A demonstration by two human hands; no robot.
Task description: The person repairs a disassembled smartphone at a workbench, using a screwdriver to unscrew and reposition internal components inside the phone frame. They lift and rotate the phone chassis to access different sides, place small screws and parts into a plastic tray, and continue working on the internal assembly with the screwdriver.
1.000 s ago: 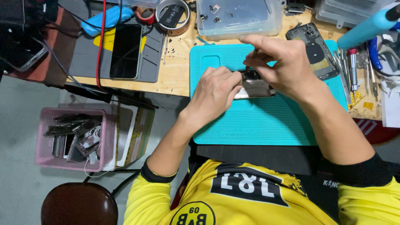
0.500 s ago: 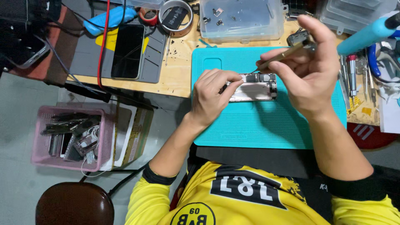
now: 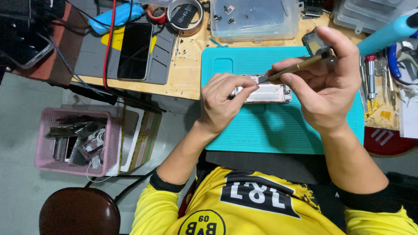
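**A:** What had changed in that last second?

**B:** On the left, nothing much: the pink basket of scrap parts sat on the floor and the dark phone lay on the grey mat, as before. The change was at the teal work mat. A second earlier both hands were bunched low over the opened phone chassis, hiding most of it. Half a second earlier the right hand had lifted away with the tool raised clear. By this moment it had come back down, and the tool's tip touched the chassis near its upper left part.

**A:** So what did that mean for the work?

**B:** I judged it as a return to the same spot after a short lift, perhaps to re-seat the tip. Work on that corner looked unfinished.

**A:** And the grips?

**B:** The left hand was pinched on the chassis's left end, thumb and fingertips closed on its edges, pinning it flat to the mat. The right hand had thumb and fingers pressed together around the brass-coloured screwdriver, held slanting, handle up to the right.

**A:** Where did the chassis lie relative to them?

**B:** Between the two hands, under the left fingertips and just left of and below the right hand, on the mat's upper half.
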